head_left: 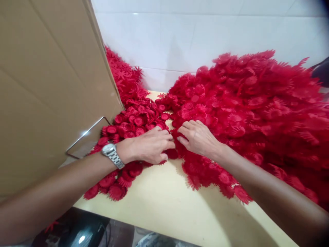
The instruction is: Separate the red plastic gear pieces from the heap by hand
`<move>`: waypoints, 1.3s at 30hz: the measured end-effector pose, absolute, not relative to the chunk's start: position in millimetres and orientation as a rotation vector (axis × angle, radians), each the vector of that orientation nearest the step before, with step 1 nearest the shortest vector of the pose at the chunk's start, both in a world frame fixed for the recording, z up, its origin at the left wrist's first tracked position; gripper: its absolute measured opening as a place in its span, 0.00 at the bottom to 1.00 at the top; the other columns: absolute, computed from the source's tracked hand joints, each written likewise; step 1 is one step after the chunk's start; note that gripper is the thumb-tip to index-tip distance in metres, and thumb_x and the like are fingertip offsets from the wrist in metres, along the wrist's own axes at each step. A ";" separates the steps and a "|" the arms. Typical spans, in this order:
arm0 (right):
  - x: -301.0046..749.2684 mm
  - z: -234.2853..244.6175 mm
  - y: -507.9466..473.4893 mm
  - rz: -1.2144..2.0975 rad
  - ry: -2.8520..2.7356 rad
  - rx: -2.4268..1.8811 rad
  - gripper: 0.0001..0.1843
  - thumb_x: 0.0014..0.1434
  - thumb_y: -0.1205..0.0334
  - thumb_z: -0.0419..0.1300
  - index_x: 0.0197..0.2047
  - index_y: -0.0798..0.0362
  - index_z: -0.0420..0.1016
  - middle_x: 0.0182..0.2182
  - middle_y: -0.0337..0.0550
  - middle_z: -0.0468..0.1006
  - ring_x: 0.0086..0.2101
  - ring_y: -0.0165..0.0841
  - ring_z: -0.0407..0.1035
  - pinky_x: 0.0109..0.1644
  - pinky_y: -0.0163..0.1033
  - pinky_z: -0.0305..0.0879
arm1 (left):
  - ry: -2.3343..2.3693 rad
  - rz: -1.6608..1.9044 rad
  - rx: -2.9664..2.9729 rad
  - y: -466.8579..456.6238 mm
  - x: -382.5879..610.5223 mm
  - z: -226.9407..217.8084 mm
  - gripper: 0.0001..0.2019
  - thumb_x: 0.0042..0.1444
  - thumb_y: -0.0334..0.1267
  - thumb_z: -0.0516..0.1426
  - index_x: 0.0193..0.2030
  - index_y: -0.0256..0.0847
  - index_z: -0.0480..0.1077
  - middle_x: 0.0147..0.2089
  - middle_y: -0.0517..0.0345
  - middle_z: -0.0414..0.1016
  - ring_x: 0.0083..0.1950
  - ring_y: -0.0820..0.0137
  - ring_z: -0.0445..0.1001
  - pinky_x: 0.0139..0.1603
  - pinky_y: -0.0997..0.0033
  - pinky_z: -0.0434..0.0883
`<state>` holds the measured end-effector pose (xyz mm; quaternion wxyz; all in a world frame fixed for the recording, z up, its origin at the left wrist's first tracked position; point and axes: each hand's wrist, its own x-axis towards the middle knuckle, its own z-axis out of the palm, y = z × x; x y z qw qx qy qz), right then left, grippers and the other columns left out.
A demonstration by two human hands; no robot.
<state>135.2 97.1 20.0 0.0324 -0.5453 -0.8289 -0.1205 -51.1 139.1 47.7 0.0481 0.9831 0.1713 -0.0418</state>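
Observation:
Bent over the inner edge of the left heap of red flower pieces (138,120), my left hand (154,145) has its fingers curled around red pieces. A metal-band watch (113,154) is on that wrist. Just across a narrow gap, my right hand (196,139) digs its curled fingertips into the near side of the larger red flower heap (239,113). The pieces are small, round and fringed at the edge. Dark red pieces lie between the two hands, partly under the left fingers. The fingertips of both hands are partly hidden.
A large cardboard box (51,85) stands at the left, with a bent metal wire frame (87,132) by its lower corner. Star-shaped red pieces (125,75) pile up behind it against the white tiled wall (164,37). The pale yellow tabletop (164,195) ends near a black object (82,230) below.

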 end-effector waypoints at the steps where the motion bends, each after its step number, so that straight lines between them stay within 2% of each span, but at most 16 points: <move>1: 134.3 20.0 93.9 -0.327 -2.588 -1.626 0.11 0.60 0.59 0.50 0.37 0.54 0.72 0.35 0.46 0.72 0.36 0.36 0.62 0.39 0.41 0.48 | 0.448 -0.147 3.031 138.0 -51.6 41.6 0.09 0.50 0.39 0.54 0.37 0.46 0.72 0.41 0.55 0.73 0.47 0.63 0.67 0.54 0.63 0.57; 4: 136.6 16.5 88.0 -0.256 -2.735 -1.511 0.12 0.57 0.55 0.54 0.36 0.54 0.72 0.36 0.46 0.72 0.38 0.37 0.61 0.40 0.41 0.47 | 0.371 -0.164 3.103 138.2 -55.5 29.2 0.07 0.52 0.38 0.52 0.34 0.45 0.72 0.44 0.53 0.73 0.50 0.61 0.65 0.58 0.59 0.52; 9: 153.6 8.8 95.0 -0.499 -2.760 -1.609 0.09 0.57 0.66 0.52 0.32 0.56 0.73 0.34 0.49 0.72 0.40 0.39 0.60 0.43 0.44 0.46 | 0.347 -0.142 3.151 137.7 -61.2 26.1 0.08 0.55 0.37 0.52 0.33 0.43 0.72 0.44 0.55 0.72 0.51 0.62 0.65 0.59 0.57 0.51; 13: 161.8 6.5 100.4 -0.539 -2.729 -1.629 0.09 0.57 0.65 0.53 0.32 0.57 0.74 0.34 0.50 0.73 0.40 0.40 0.61 0.43 0.44 0.47 | 0.335 -0.108 3.178 134.1 -62.0 24.7 0.08 0.55 0.37 0.52 0.35 0.41 0.72 0.45 0.53 0.71 0.52 0.62 0.64 0.60 0.56 0.51; 16: 161.5 7.2 99.5 -0.465 -2.695 -1.591 0.10 0.57 0.61 0.54 0.33 0.56 0.75 0.37 0.49 0.73 0.41 0.39 0.62 0.45 0.43 0.49 | 0.343 -0.032 3.196 129.8 -59.4 19.3 0.09 0.57 0.37 0.51 0.38 0.39 0.71 0.46 0.51 0.70 0.52 0.63 0.64 0.60 0.55 0.51; 19: 158.4 11.7 93.7 -0.368 -2.639 -1.480 0.12 0.58 0.61 0.53 0.35 0.56 0.76 0.41 0.50 0.73 0.42 0.37 0.63 0.47 0.43 0.51 | 0.334 0.039 3.226 125.5 -53.6 11.4 0.09 0.56 0.38 0.51 0.37 0.38 0.70 0.43 0.50 0.70 0.50 0.62 0.63 0.60 0.54 0.51; 23: 152.9 17.2 69.3 -0.255 -2.590 -1.310 0.12 0.59 0.62 0.52 0.39 0.56 0.75 0.41 0.50 0.73 0.43 0.37 0.63 0.48 0.42 0.54 | 0.292 0.058 3.238 121.7 -44.5 5.6 0.06 0.53 0.31 0.52 0.29 0.38 0.70 0.36 0.53 0.69 0.45 0.63 0.64 0.59 0.53 0.52; 26: 149.1 11.0 39.2 -0.137 -2.667 -1.188 0.12 0.58 0.58 0.53 0.38 0.56 0.74 0.39 0.48 0.73 0.43 0.37 0.63 0.47 0.43 0.57 | 0.295 0.104 3.214 120.3 -41.1 8.6 0.07 0.51 0.27 0.52 0.31 0.39 0.70 0.37 0.52 0.69 0.45 0.63 0.64 0.58 0.54 0.53; 28: 148.3 0.8 22.1 -0.102 -2.739 -1.116 0.15 0.59 0.55 0.53 0.42 0.56 0.73 0.42 0.48 0.73 0.45 0.38 0.63 0.49 0.44 0.57 | 0.326 0.138 3.185 120.1 -41.1 12.5 0.06 0.52 0.28 0.52 0.31 0.39 0.70 0.37 0.53 0.69 0.44 0.64 0.64 0.57 0.54 0.54; 31: 151.3 -17.4 14.3 -0.226 -2.783 -1.054 0.19 0.60 0.55 0.51 0.50 0.58 0.68 0.50 0.51 0.69 0.53 0.41 0.58 0.56 0.47 0.53 | 0.383 0.181 3.118 120.8 -43.2 17.4 0.07 0.54 0.29 0.52 0.28 0.38 0.69 0.35 0.53 0.68 0.43 0.65 0.64 0.54 0.58 0.58; 34: 157.7 -28.6 28.0 -0.433 -2.748 -1.077 0.21 0.62 0.57 0.49 0.55 0.58 0.63 0.53 0.51 0.66 0.57 0.42 0.53 0.61 0.51 0.47 | 0.408 0.229 3.047 121.6 -46.5 21.0 0.08 0.55 0.28 0.51 0.28 0.38 0.68 0.35 0.53 0.68 0.43 0.66 0.63 0.52 0.61 0.60; 39: 168.5 -29.1 60.8 -0.640 -2.692 -1.157 0.18 0.65 0.59 0.44 0.53 0.55 0.65 0.54 0.50 0.66 0.58 0.41 0.52 0.63 0.54 0.46 | 0.465 0.282 2.987 121.2 -49.4 27.6 0.10 0.55 0.27 0.49 0.26 0.38 0.66 0.33 0.54 0.67 0.41 0.67 0.63 0.50 0.61 0.61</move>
